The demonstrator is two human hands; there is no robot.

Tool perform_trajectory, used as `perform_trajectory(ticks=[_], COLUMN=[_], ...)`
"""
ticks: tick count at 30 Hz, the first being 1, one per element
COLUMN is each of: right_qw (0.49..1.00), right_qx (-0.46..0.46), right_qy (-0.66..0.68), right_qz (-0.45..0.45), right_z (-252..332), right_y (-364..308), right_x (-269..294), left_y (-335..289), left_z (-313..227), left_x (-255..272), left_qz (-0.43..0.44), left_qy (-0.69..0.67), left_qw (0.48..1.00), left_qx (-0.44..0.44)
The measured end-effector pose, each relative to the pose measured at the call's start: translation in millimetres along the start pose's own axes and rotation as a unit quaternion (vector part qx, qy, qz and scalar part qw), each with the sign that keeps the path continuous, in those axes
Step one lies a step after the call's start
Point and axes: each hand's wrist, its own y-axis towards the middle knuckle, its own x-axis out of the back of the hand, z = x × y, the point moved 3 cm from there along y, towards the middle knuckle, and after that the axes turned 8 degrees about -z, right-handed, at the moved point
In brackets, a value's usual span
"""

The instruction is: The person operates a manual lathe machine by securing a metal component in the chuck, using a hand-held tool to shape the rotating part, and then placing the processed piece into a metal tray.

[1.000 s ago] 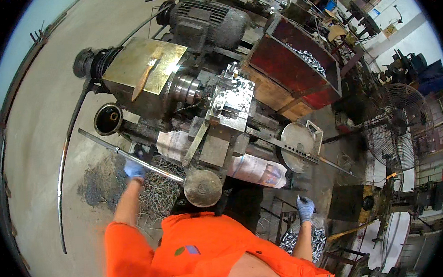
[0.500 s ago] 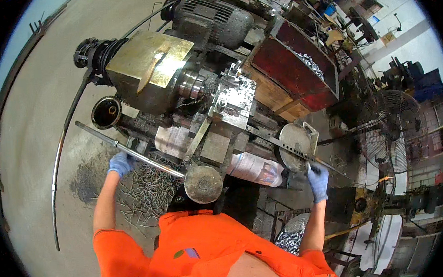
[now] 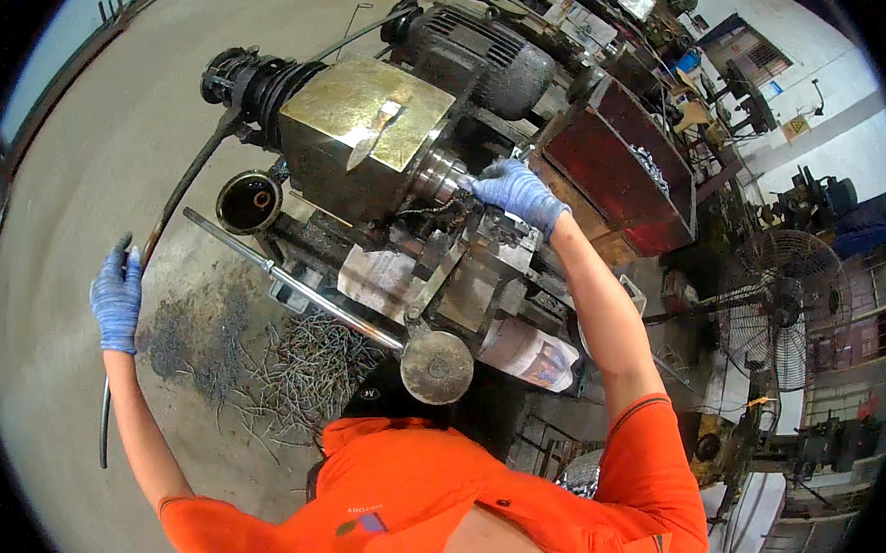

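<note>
Lathe (image 3: pixel 343 177): right hand (image 3: pixel 521 194) up against the chuck

Lathe headstock left of the right-hand grip, brass-coloured cover (image 3: pixel 363 95) on top. Red bin (image 3: pixel 602 163) just right of that grip. Long dark rod (image 3: pixel 175 198) well left of it, running behind the left hand (image 3: pixel 116 294); can't say whether that glove closes round it. Chuck (image 3: pixel 440 175) immediately left of the right grip, which is bunched; anything pinched inside is hidden.

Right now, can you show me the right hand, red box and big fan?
Right hand (image 3: pixel 521 193): head view, back of the blue glove.
Red box (image 3: pixel 599 156): head view, its side wall.
Big fan (image 3: pixel 786 306): head view, middle of its cage.
</note>
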Motion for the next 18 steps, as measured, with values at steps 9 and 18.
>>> perform_trajectory(ticks=[9,18], right_qw=[0.975,0.935], right_qx=[0.053,0.296], right_qy=[0.210,0.039], right_qz=[-0.048,-0.191], right_z=[1.6,28.2], right_y=[-19.1,-48.4], right_x=[3.2,10.2], left_y=[-22.1,-2.9], left_z=[41.8,37.4], left_x=[-40.8,-35.9], left_qz=[-0.006,0.014], left_qy=[0.117,0.130], left_qw=[0.992,0.991], left_qx=[0.041,0.041])
